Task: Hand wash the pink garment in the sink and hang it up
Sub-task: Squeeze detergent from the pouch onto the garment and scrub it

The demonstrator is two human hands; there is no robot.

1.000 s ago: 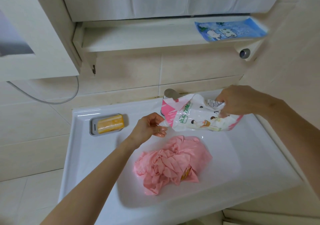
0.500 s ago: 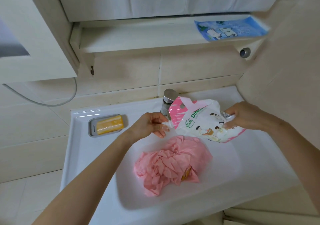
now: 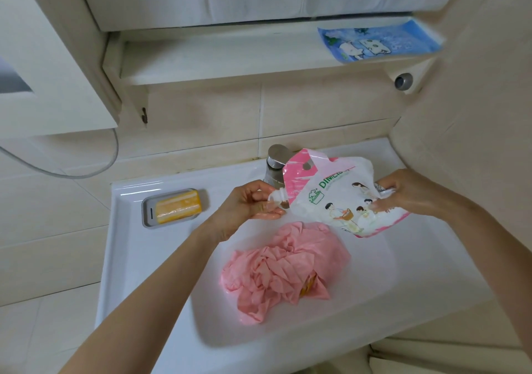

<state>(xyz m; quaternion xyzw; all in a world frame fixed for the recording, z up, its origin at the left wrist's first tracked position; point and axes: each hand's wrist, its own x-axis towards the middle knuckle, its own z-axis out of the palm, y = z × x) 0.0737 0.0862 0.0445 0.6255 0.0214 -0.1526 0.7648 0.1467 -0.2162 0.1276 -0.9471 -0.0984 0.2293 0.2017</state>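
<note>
Pink garment (image 3: 288, 267) lies crumpled in the sink (image 3: 138, 258) basin. Just above it, the left hand (image 3: 250, 203) pinches the spout (image 3: 277, 198) of a detergent pouch (image 3: 331, 198); the right hand (image 3: 408, 192) grasps its far end. Cap status: cannot tell. Step judged: dosing detergent. Next calls for the spout aimed at the garment and a gentle squeeze. Tap (image 3: 275, 163) stands behind.

glossy sink (image 3: 161, 258), crumpled cloth (pink) garment (image 3: 288, 270)

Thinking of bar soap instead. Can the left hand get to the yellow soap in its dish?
Probably yes, once freed: the left hand pinches the pouch spout, but the yellow soap lies uncovered in its dish beside that hand, nothing between.
</note>
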